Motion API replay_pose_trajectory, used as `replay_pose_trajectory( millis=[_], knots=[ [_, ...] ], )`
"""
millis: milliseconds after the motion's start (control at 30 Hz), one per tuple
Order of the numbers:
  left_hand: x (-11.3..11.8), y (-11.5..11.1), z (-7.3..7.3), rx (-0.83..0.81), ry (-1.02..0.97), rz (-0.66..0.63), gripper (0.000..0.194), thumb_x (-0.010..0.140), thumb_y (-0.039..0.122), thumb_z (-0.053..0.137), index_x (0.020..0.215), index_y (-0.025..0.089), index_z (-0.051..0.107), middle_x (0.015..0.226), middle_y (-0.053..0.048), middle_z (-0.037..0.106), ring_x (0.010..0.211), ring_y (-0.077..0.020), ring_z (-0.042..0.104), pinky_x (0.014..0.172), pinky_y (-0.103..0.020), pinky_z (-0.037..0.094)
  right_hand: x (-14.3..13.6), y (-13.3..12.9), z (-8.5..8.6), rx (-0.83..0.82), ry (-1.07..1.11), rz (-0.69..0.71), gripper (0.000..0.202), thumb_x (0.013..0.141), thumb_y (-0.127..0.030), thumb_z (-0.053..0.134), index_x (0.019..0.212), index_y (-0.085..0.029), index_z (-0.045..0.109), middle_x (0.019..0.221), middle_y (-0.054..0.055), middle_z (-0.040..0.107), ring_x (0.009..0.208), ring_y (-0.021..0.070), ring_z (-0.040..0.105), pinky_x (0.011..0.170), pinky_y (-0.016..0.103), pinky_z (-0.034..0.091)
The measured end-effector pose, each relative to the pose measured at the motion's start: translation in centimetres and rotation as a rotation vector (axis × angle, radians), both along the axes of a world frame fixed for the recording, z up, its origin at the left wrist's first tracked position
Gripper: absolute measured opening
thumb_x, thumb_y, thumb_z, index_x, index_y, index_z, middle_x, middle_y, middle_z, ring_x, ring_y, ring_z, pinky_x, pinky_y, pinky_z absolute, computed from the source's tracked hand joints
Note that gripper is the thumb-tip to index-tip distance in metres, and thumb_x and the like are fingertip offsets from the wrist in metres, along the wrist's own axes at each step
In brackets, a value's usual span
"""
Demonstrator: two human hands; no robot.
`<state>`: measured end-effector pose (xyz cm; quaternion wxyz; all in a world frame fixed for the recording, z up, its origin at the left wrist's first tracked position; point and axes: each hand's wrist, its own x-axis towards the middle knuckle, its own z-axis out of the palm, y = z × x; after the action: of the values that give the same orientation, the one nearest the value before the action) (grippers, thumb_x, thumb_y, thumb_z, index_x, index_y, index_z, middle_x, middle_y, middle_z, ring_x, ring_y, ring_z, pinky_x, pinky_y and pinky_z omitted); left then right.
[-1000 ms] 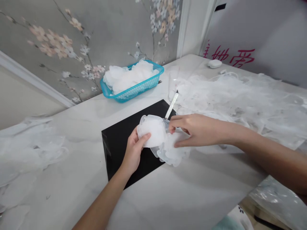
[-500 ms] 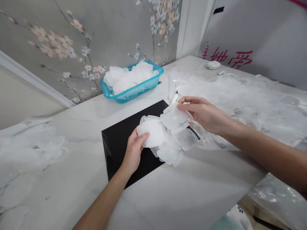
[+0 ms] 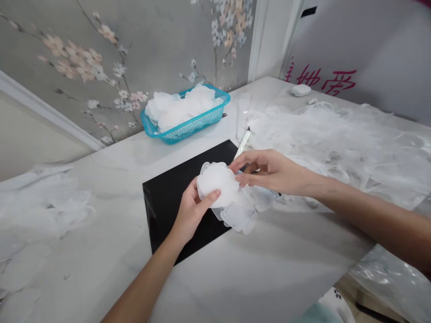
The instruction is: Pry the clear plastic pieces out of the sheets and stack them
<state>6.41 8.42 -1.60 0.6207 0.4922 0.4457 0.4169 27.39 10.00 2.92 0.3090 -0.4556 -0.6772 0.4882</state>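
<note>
My left hand [image 3: 191, 208] pinches a stack of thin white translucent pieces [image 3: 217, 185], thumb on top and fingers beneath. At the right edge of that stack is my right hand [image 3: 269, 172], its thumb and index finger closing on the edge; whether it holds a separate piece is hard to tell. More translucent pieces [image 3: 239, 217] lie below the stack, over the edge of a black rectangular board [image 3: 168, 197]. A pale, dark-tipped tool [image 3: 243, 142] lies just behind my right hand.
A blue basket [image 3: 191, 127] of white pieces stands at the back. Translucent sheets and scraps [image 3: 336, 143] cover the right side, with another heap [image 3: 37, 211] at the left. A white case [image 3: 300, 90] sits at the back right.
My right hand has moved left and slightly down to the stack. The piece it held out to the right now lies against the stack. My left hand has shifted slightly right.
</note>
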Motion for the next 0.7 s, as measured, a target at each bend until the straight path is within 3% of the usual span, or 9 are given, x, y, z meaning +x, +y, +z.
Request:
replay_pose_trajectory(
  millis=[67,167,300,433,533,600,700],
  knots=[
    [0.0,0.0,0.1,0.004,0.000,0.003,0.034,0.073,0.026,0.071,0.105,0.021,0.061,0.104,-0.001,0.065,0.094,-0.0161,0.059,0.079,-0.021,0.047,0.7,0.2,0.4,0.096,-0.229,0.005,0.019,0.076,-0.033,0.058,0.087,-0.017,0.061,0.088,0.003,0.064,0.061,0.0103,0.054,0.054,0.024,0.043],
    [0.0,0.0,0.1,-0.001,-0.012,0.007,0.036,0.073,0.027,0.070,0.108,0.021,0.060,0.106,-0.002,0.065,0.097,-0.0178,0.059,0.080,-0.023,0.047,1.8,0.4,1.0,0.088,-0.541,0.202,0.025,0.072,-0.038,0.061,0.090,-0.020,0.061,0.082,0.001,0.062,0.058,0.0107,0.051,0.053,0.024,0.037],
    [0.0,0.0,0.3,-0.005,-0.007,0.018,0.036,0.074,0.028,0.069,0.108,0.021,0.060,0.107,-0.003,0.066,0.098,-0.0196,0.059,0.080,-0.024,0.047,2.3,0.5,1.3,0.092,-0.666,0.333,0.023,0.070,-0.033,0.061,0.089,-0.021,0.058,0.079,0.000,0.058,0.059,0.0115,0.049,0.054,0.024,0.034],
    [0.1,-0.1,0.4,-0.023,-0.018,0.040,0.039,0.074,0.028,0.069,0.111,0.021,0.060,0.110,-0.004,0.065,0.104,-0.0213,0.058,0.082,-0.025,0.046,2.3,0.4,1.3,0.101,-0.635,0.383,0.011,0.071,-0.027,0.059,0.075,-0.020,0.051,0.071,-0.001,0.053,0.057,0.0102,0.044,0.051,0.024,0.031],
    [0.1,-0.1,0.4,-0.036,-0.035,0.050,0.040,0.074,0.028,0.068,0.113,0.021,0.059,0.113,-0.004,0.064,0.107,-0.0227,0.056,0.083,-0.025,0.046,2.5,0.2,1.4,0.064,-0.533,0.424,0.019,0.072,-0.026,0.061,0.069,-0.020,0.043,0.060,-0.005,0.044,0.051,0.0077,0.036,0.046,0.022,0.028],
    [0.1,0.0,0.4,-0.038,-0.034,0.053,0.039,0.074,0.028,0.067,0.112,0.020,0.059,0.114,-0.004,0.064,0.108,-0.0231,0.056,0.083,-0.026,0.046,2.4,0.1,1.5,-0.038,-0.357,0.461,0.028,0.072,-0.029,0.063,0.066,-0.020,0.038,0.058,-0.007,0.039,0.049,0.0060,0.035,0.045,0.020,0.029],
    [0.0,0.0,0.2,-0.031,-0.023,0.039,0.035,0.074,0.028,0.068,0.108,0.020,0.061,0.109,-0.004,0.065,0.103,-0.0220,0.058,0.083,-0.026,0.046,1.7,-0.1,1.3,-0.228,0.013,0.416,0.031,0.073,-0.032,0.066,0.071,-0.020,0.037,0.061,-0.008,0.047,0.050,0.0053,0.047,0.046,0.019,0.037]
  ],
)
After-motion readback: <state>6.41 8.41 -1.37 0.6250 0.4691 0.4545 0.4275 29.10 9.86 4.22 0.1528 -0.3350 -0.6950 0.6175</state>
